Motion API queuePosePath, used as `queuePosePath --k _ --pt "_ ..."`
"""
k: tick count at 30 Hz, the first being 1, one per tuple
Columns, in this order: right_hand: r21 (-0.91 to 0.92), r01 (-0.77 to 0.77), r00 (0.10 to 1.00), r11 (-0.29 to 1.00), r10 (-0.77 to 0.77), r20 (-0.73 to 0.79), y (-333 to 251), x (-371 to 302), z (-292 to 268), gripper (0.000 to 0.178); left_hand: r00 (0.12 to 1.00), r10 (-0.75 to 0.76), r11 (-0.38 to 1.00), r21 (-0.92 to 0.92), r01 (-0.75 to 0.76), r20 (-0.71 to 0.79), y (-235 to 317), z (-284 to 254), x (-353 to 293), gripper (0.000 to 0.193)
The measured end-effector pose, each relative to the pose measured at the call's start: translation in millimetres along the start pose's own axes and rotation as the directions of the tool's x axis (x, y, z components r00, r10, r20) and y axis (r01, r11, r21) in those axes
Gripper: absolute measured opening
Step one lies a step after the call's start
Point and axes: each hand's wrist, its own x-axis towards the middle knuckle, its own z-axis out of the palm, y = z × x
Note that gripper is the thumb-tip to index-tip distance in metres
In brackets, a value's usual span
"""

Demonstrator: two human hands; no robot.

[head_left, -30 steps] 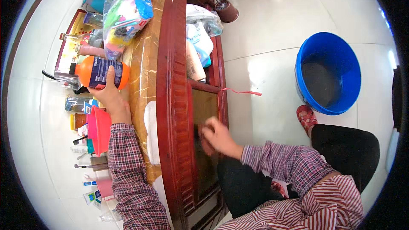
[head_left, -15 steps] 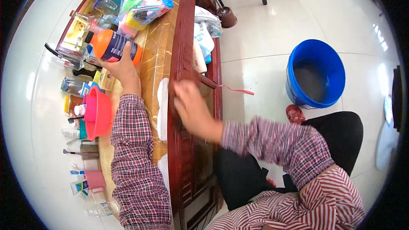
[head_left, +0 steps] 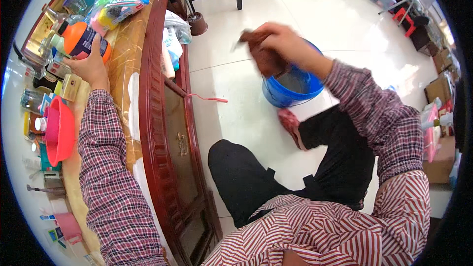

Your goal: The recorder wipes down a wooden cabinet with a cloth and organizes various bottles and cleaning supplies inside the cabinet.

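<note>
An orange bottle with a dark label and black cap is gripped in my left hand. It tilts over the crowded top of the wooden cabinet, among jars and small boxes. Out over the floor, my right hand is closed on a brown cloth, which hangs down and is slightly blurred. Below and behind that cloth stands a blue bucket, partly covered by the hand and forearm; grey water shows inside.
A pink basin and a pink mug stand along the cabinet top. Farther up lies a clear bag of colourful items. White bottles sit on a lower shelf. Cardboard boxes line the right side.
My right hand has swung from the cabinet's front edge to the right, over the bucket, where the cloth now shows. The view has turned rightward. My left hand keeps hold of the orange bottle.
</note>
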Motion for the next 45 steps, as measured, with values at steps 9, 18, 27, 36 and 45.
queuePosePath --k 9,18,27,36,45 --pt "-0.664 -0.361 0.927 0.654 0.178 -0.329 191 -8 -161 0.071 0.996 0.084 0.996 -0.038 -0.083 0.028 -2 -2 -4 0.079" --pt "0.353 -0.375 0.79 0.858 0.494 -0.363 315 -24 -165 0.032 0.983 -0.122 0.99 0.086 0.111 0.139 -36 -25 29 0.084" --pt "0.553 -0.228 0.881 0.801 0.412 -0.233 319 93 -208 0.056 0.991 0.117 0.923 0.374 -0.087 -0.06 57 7 -11 0.08" --pt "0.641 -0.15 0.915 0.753 0.352 -0.199 402 208 -254 0.063 0.962 0.267 0.497 0.847 -0.189 0.058 62 45 -25 0.097" --pt "0.589 -0.134 0.922 0.797 0.318 -0.221 434 312 -293 0.064 0.981 0.071 0.788 0.614 0.054 -0.178 40 48 -8 0.1"
